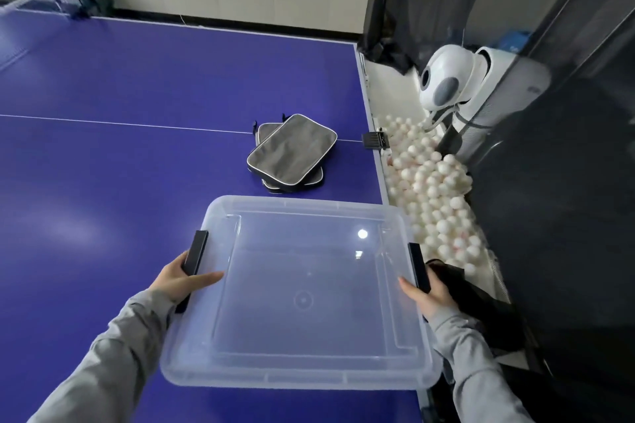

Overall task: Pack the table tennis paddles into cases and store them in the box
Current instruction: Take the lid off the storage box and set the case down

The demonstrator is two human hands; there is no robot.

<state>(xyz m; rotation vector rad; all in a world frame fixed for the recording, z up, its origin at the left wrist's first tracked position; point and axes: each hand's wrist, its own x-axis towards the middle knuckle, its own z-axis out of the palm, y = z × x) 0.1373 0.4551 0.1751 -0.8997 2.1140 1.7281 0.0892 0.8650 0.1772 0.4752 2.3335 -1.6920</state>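
Box [302, 292] gripped by both hands, cases [292, 153] beyond.

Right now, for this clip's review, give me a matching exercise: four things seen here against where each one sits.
Things:
1. clear box
2. paddle cases
3. white balls
4. ball machine

Places:
A. stacked on the blue table, beyond the box
B. standing off the table's far right corner
C. held at its black side clips by the left hand and right hand
D. heaped in the net tray beside the table's right edge

Pairs: 1-C, 2-A, 3-D, 4-B
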